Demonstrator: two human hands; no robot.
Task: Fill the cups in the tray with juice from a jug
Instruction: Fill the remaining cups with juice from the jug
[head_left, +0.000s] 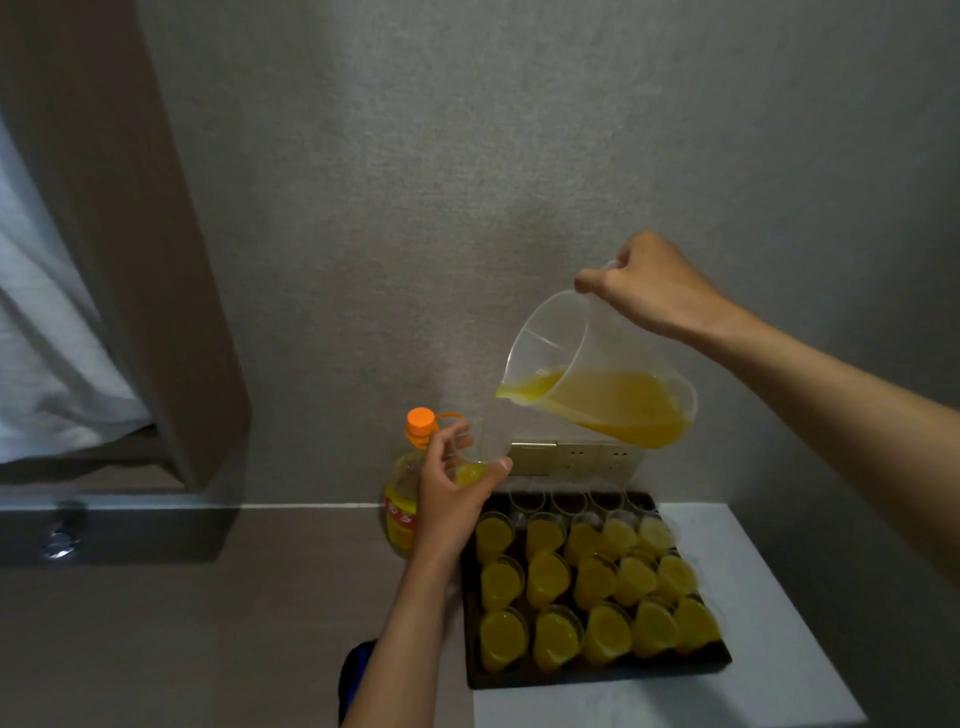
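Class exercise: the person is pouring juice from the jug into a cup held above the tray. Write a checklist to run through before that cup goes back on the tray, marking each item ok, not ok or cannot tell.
1. Right hand grips the jug handle: ok.
2. Left hand grips the held cup firmly: ok.
3. Spout lined up over the cup mouth: ok.
4. Held cup filled to match the others: not ok, only a little juice at the bottom.
5. Enough juice left in the jug: ok.
6. Back row cups on the tray still empty: ok.
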